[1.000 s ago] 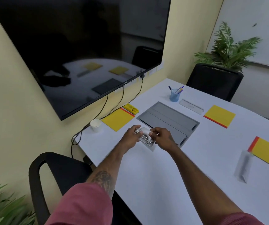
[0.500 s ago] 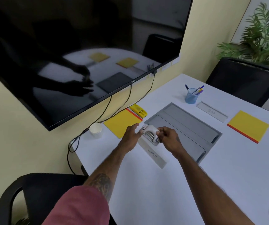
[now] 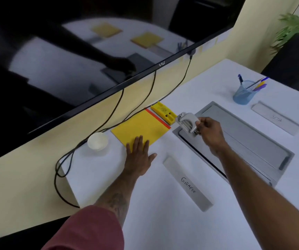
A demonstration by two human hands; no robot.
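We see the right hand raised a little off the bench, its fingers and thumb curled round one end of a silvery metal hole punch. The punch sticks out to the left of that hand, and we cannot tell whether it touches anything beneath it. The left hand lies flat with its fingers spread, the palm on the bench and the fingertips pressing on the near corner of a yellow folder. The folder reaches away from the left hand, and its red edge runs just left of the punch. A small yellow plastic block sits just beyond that edge, near the punch's far end. A white paper cup stands to the left of the left hand. Between our two forearms lies a grey name plate with handwriting on it. Under and to the right of the right hand we see a grey panel set in the bench, and beyond it a blue pen cup.
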